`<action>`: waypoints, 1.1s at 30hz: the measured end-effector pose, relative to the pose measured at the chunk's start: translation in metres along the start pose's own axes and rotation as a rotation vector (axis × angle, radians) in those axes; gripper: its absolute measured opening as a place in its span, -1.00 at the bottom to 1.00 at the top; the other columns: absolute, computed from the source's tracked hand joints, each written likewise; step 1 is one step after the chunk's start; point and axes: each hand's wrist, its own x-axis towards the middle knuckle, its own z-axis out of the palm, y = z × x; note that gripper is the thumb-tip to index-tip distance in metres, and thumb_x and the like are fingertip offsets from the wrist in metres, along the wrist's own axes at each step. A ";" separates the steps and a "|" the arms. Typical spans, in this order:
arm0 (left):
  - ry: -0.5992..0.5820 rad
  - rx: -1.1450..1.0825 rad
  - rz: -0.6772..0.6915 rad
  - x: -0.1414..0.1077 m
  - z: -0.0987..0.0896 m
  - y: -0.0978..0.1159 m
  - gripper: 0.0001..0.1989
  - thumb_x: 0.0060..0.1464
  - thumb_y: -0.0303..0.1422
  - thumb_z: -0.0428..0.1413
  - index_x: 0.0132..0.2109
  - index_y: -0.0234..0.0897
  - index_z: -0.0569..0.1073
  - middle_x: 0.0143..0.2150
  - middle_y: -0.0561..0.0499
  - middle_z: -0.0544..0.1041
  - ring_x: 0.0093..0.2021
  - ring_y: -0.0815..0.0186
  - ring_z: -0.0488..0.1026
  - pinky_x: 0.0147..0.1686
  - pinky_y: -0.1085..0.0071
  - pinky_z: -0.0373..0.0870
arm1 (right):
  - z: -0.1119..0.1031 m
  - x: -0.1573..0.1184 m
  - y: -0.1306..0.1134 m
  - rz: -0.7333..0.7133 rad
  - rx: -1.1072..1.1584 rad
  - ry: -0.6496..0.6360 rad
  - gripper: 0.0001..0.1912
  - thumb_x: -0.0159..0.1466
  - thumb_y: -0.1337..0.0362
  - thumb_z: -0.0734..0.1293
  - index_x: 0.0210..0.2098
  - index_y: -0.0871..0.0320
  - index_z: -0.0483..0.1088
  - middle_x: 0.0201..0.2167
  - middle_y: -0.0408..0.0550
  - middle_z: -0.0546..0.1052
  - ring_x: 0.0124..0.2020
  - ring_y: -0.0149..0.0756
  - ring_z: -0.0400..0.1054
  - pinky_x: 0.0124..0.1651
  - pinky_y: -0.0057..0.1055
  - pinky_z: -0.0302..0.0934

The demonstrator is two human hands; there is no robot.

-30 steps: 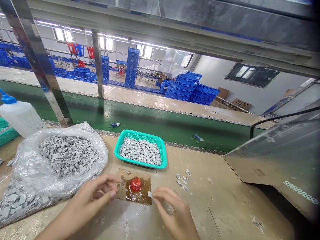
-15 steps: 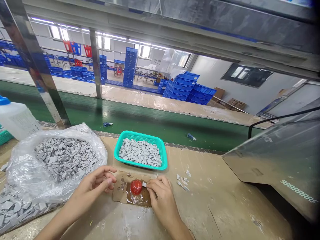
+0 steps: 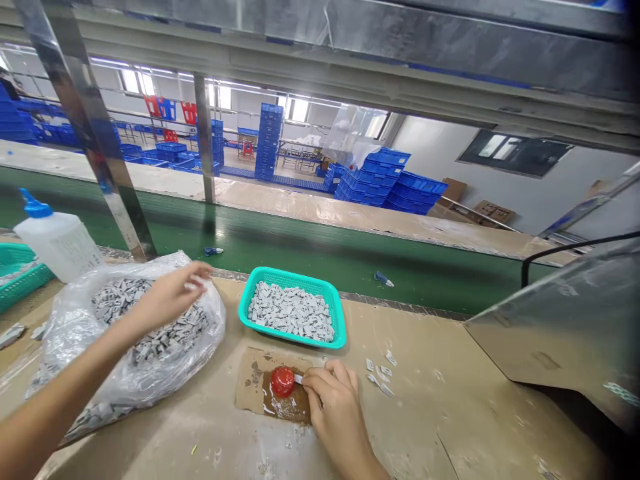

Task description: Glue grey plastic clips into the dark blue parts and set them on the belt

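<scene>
My right hand (image 3: 336, 403) pinches a small pale grey plastic part (image 3: 299, 379) between thumb and fingers. The part's tip meets the edge of a shiny red dome (image 3: 283, 382), which sits on a wet brown cardboard piece (image 3: 249, 393). Over a clear plastic bag (image 3: 213, 327) full of grey plastic parts (image 3: 173, 339) hovers my left hand (image 3: 175, 293), fingers loosely apart and somewhat blurred, holding nothing I can see. Beyond the cardboard stands a teal basket (image 3: 341, 330) with many pale grey parts. Several loose parts (image 3: 385, 371) lie right of my right hand.
At left are a white bottle with a blue spout (image 3: 63, 243) and another green basket (image 3: 30, 288). Two small blue-handled tools (image 3: 383, 279) lie on the green belt (image 3: 300, 250) behind the bench. A metal post (image 3: 113, 193) and a sheet-metal panel (image 3: 565, 313) flank the workspace.
My left hand has moved from beside the red dome, up and leftward, to above the bag. My right hand keeps the grey part at the dome. The view has shifted slightly.
</scene>
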 end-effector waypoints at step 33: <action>-0.381 -1.489 -0.408 -0.065 0.055 0.052 -0.62 -0.09 -0.50 0.16 -0.05 -0.30 0.37 -0.38 0.01 0.44 -0.39 0.48 0.38 -0.34 0.62 0.37 | -0.002 -0.003 -0.003 0.016 -0.065 0.014 -0.70 0.08 0.64 0.16 -0.55 0.16 0.36 -0.56 -0.16 0.41 -0.41 -0.27 0.10 -0.35 -0.35 -0.08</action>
